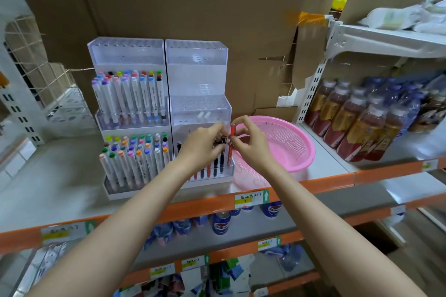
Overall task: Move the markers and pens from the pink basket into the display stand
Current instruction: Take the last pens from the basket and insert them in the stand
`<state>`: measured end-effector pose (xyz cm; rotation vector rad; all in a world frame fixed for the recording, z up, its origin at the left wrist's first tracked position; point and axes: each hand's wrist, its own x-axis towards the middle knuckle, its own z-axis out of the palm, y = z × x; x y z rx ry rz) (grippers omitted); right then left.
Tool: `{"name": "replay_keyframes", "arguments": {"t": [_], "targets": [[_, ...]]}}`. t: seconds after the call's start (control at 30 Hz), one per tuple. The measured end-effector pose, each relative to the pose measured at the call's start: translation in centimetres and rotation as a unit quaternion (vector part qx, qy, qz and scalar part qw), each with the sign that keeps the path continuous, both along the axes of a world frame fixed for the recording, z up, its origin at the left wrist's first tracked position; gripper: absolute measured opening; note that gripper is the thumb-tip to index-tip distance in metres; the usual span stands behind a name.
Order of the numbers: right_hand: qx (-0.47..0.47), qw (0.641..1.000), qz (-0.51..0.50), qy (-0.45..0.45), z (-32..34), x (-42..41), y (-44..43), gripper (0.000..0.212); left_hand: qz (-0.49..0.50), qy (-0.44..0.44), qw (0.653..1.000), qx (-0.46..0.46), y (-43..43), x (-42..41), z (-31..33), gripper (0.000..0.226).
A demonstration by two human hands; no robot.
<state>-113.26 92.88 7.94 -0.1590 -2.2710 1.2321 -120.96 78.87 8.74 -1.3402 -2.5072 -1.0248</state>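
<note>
A clear acrylic display stand (198,72) sits on the shelf, its left half filled with several coloured markers (131,96). In the bottom row of the right half stand several pens (218,164). My right hand (251,144) pinches an upright red pen (231,144) at the right end of that row. My left hand (202,144) grips the tops of dark pens beside it. The pink basket (289,149) lies just right of the stand, behind my right hand; I see nothing in the part that shows.
Cardboard boxes (193,7) stand behind the stand. Shrink-wrapped drink bottles (357,118) fill the shelf to the right. The shelf has an orange front edge (325,181) with price tags. Cans (220,222) and packets sit on lower shelves. A wire rack (36,67) is at the left.
</note>
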Motion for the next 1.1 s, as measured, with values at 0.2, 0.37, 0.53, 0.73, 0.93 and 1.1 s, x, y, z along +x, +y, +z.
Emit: {"name": "replay_keyframes", "arguments": {"t": [0.2, 0.37, 0.53, 0.73, 0.93, 1.1], "targets": [[-0.003, 1.0, 0.001, -0.006, -0.23, 0.15, 0.0, 0.018, 0.011, -0.009, 1.0, -0.027, 0.19, 0.04, 0.25, 0.018], [-0.004, 1.0, 0.0, -0.003, -0.26, 0.13, -0.04, 0.019, 0.019, -0.005, 0.999, -0.044, 0.33, -0.02, 0.45, 0.013], [-0.007, 1.0, 0.004, -0.004, -0.3, 0.2, 0.07, 0.019, 0.033, 0.038, 0.995, -0.081, 0.41, 0.08, 0.43, 0.013], [-0.008, 1.0, -0.003, 0.0, -0.6, 0.13, 0.14, 0.016, 0.043, 0.041, 0.993, -0.105, 0.38, 0.17, 0.55, 0.019], [-0.002, 1.0, 0.002, -0.011, -0.87, 0.12, 0.36, 0.018, 0.055, 0.036, 0.992, -0.111, 0.33, 0.26, 0.62, 0.019], [0.027, 0.999, 0.0, -0.035, -0.99, 0.29, 0.74, 0.015, 0.072, 0.018, 0.993, -0.093, 0.37, 0.52, 0.8, 0.018]]}}
